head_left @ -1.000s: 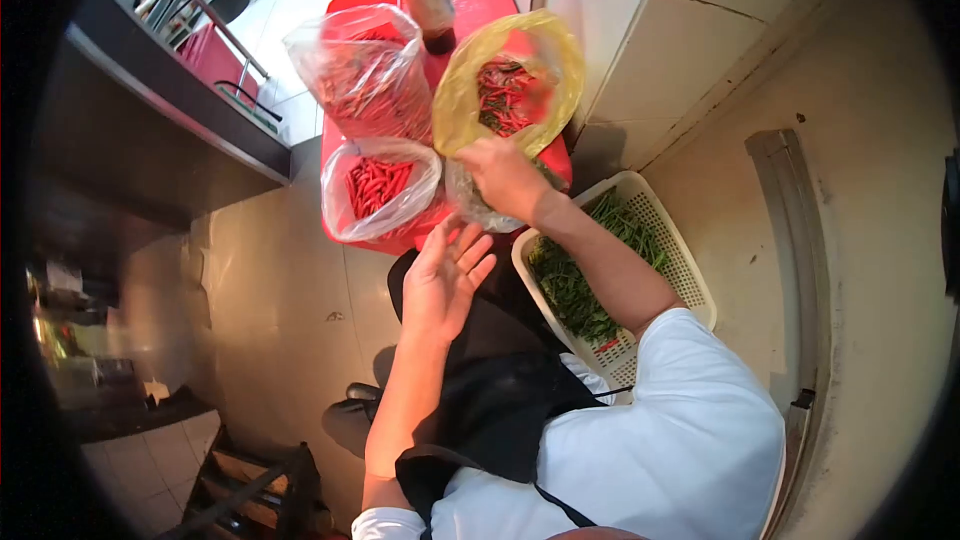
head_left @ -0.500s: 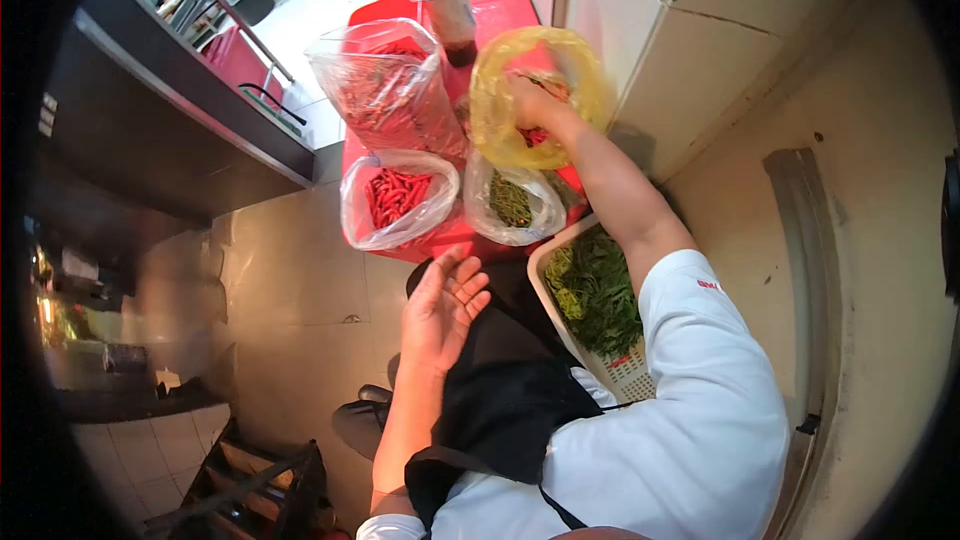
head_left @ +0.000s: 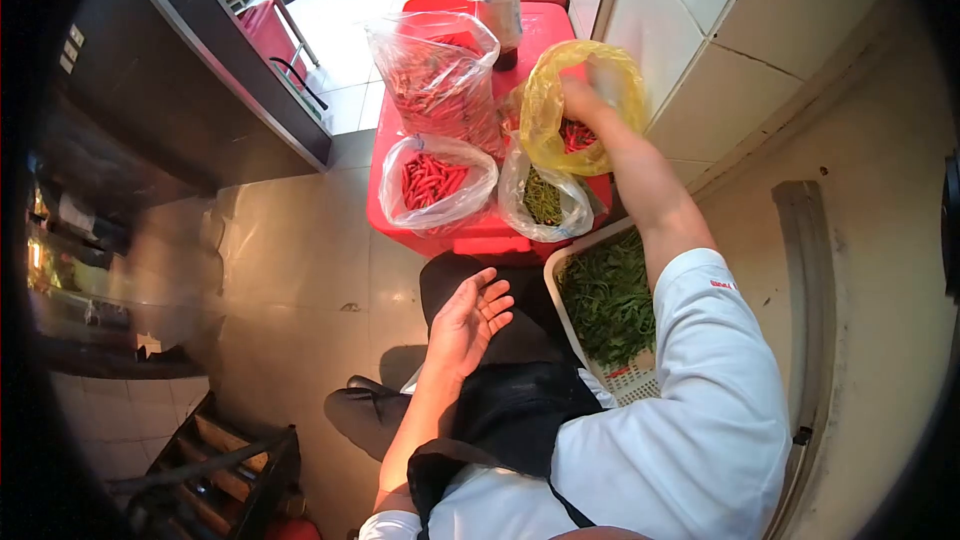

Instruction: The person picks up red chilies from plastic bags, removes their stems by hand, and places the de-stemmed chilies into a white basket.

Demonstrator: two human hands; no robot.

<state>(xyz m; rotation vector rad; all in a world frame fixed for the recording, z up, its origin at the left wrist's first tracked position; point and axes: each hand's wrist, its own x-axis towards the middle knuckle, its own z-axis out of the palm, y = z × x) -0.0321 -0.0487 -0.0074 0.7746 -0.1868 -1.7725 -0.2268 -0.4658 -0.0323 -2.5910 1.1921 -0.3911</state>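
My right hand (head_left: 583, 100) reaches down into a yellow plastic bag (head_left: 540, 120) that holds red chillies (head_left: 578, 136); its fingers are hidden inside. Palm up above my lap, my left hand (head_left: 472, 320) is empty, with fingers apart and loosely curled. Beside the yellow bag stands a tall clear bag of red chillies (head_left: 440, 90). In front of that, an opened clear bag holds bright red chillies (head_left: 433, 180). Another clear bag, just below the yellow one, contains thin green pieces (head_left: 543, 202), too small to name.
The bags stand on a red box (head_left: 390, 225) against a tiled wall (head_left: 755, 90). A plastic-wrapped bottle (head_left: 500, 15) is behind them. By my right leg sits a white crate (head_left: 632, 385) with leafy greens (head_left: 610, 305). A dark rack (head_left: 225, 465) stands at lower left.
The view has shifted, so the bags and box appear farther right. My right hand stays in the yellow bag. My left hand sits a little farther from the box.
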